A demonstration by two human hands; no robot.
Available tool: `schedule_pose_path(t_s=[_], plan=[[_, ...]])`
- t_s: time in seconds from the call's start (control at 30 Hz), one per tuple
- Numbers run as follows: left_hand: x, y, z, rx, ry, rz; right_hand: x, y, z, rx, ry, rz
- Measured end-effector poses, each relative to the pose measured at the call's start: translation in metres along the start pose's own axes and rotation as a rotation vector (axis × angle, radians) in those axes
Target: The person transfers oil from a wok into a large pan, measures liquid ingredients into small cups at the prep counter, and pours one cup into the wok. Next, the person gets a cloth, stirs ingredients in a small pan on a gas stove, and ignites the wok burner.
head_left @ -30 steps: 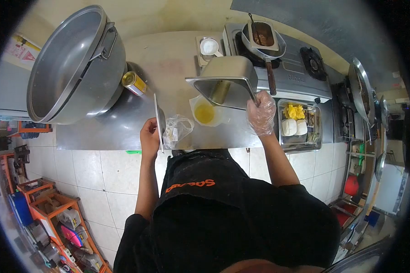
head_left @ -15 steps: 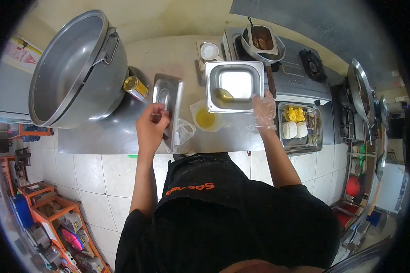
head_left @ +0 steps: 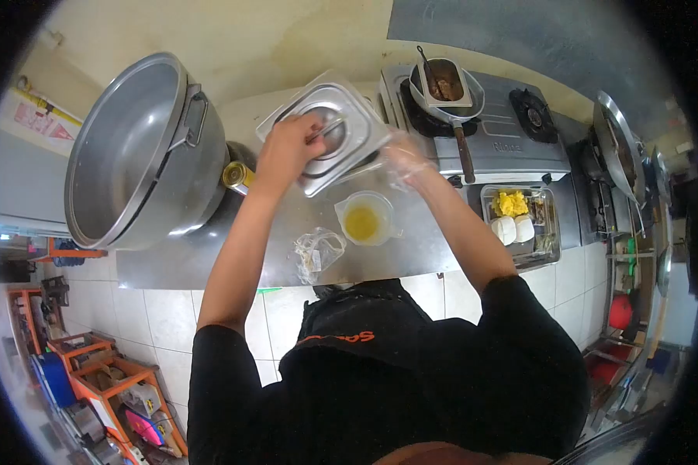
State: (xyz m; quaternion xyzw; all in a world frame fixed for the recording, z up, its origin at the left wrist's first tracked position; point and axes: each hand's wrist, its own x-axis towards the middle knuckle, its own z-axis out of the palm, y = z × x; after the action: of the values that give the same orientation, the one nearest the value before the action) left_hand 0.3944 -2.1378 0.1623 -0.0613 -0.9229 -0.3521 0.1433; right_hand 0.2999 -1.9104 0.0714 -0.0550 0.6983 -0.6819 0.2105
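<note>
My left hand [head_left: 288, 149] grips the handle of a steel pan lid [head_left: 354, 116], which is tilted over a steel food pan. Most of that pan is hidden beneath the lid. In a clear plastic glove, my right hand [head_left: 407, 159] is at the pan's right side, closed at its edge, though smeared by motion. Below them on the steel table [head_left: 233, 260] stands a translucent jug [head_left: 387, 209] with yellow liquid inside. A crumpled clear plastic bag [head_left: 318, 254] lies to the left of the jug.
At the left stands a big aluminium pot [head_left: 198, 174], with a gold can [head_left: 238, 177] beside it. A gas stove [head_left: 504, 151] at the right carries a saucepan [head_left: 477, 97] holding a small steel container [head_left: 446, 80]. A tray [head_left: 552, 252] of yellow and white food sits in front.
My left hand has lifted the lid off the table and brought it over the pan. The pan and my right hand have shifted left.
</note>
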Motion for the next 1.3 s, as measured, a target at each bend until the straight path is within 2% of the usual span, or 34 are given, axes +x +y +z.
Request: schedule_pose_path(t_s=[0.07,0.1,0.13,0.2,0.23,0.3,0.33,0.4,0.47,0.53,0.57,0.6,0.63,0.7,0.77,0.8,0.93,1.0,1.07,1.1,1.13,1.17,1.2,1.23,1.3], plan=[[-0.002,-0.034,0.001,0.014,-0.035,-0.054,0.046,0.048,0.008,-0.278,-0.173,-0.06],[-0.003,-0.053,0.004,0.023,-0.056,-0.116,0.059,0.058,0.015,-0.271,-0.164,-0.053],[-0.006,-0.071,0.009,0.021,-0.066,-0.115,0.07,0.067,0.022,-0.486,-0.304,-0.033],[-0.016,-0.107,0.021,-0.012,-0.111,-0.16,0.104,0.106,0.04,-0.704,-0.446,-0.004],[-0.019,-0.123,0.029,-0.017,-0.115,-0.162,0.128,0.149,0.051,-0.366,-0.465,0.068],[-0.027,-0.149,0.045,0.02,-0.141,-0.14,0.169,0.23,0.052,-0.029,-0.469,0.147],[-0.03,-0.156,0.052,0.01,-0.145,-0.148,0.157,0.21,0.05,-0.187,-0.534,0.105],[-0.039,-0.167,0.064,-0.055,-0.19,-0.3,0.122,0.164,0.039,-0.578,-0.662,-0.121],[-0.046,-0.181,0.08,-0.019,-0.173,-0.309,0.093,0.137,0.024,-0.78,-0.699,-0.359],[-0.048,-0.185,0.087,0.025,-0.149,-0.316,0.062,0.125,0.004,-0.602,-0.649,-0.296],[-0.048,-0.183,0.088,0.04,-0.123,-0.294,0.05,0.125,-0.006,0.109,-0.476,0.334],[-0.049,-0.181,0.089,0.057,-0.096,-0.274,0.044,0.133,-0.016,0.107,-0.484,0.34],[-0.051,-0.179,0.089,0.059,-0.095,-0.283,0.038,0.14,-0.024,-0.076,-0.393,0.259],[-0.053,-0.175,0.091,0.056,-0.099,-0.279,0.035,0.157,-0.029,-0.252,-0.301,0.177],[-0.055,-0.175,0.094,0.065,-0.113,-0.268,0.032,0.163,-0.019,-0.39,-0.044,-0.023],[-0.056,-0.175,0.095,0.07,-0.119,-0.255,0.037,0.165,-0.013,-0.384,-0.042,-0.022],[-0.063,-0.111,0.074,0.069,0.016,-0.203,0.062,0.169,0.011,-0.373,0.01,-0.019],[-0.083,-0.062,0.054,-0.086,-0.061,-0.369,0.066,0.169,0.015,-0.367,0.03,-0.035],[-0.134,-0.038,0.044,-0.34,-0.188,-0.395,0.07,0.171,0.015,-0.296,-0.038,-0.023],[-0.159,-0.02,0.036,-0.438,-0.385,-0.465,0.068,0.174,0.015,-0.289,-0.043,-0.023],[-0.179,0.006,0.027,-0.476,-0.604,-0.666,0.064,0.18,0.014,-0.328,-0.011,-0.136],[-0.223,0.004,0.035,-0.657,-0.718,-0.631,0.06,0.182,0.011,-0.367,0.022,-0.252],[-0.262,0.018,0.038,-0.836,-0.784,-0.786,0.052,0.173,0.006,-0.364,0.018,-0.259],[-0.269,0.046,0.024,-0.897,-0.781,-0.612,0.04,0.148,0.0,-0.457,0.001,-0.26],[-0.284,0.064,0.01,-0.974,-0.779,-0.756,0.021,0.1,-0.011,-0.558,-0.025,-0.273]])
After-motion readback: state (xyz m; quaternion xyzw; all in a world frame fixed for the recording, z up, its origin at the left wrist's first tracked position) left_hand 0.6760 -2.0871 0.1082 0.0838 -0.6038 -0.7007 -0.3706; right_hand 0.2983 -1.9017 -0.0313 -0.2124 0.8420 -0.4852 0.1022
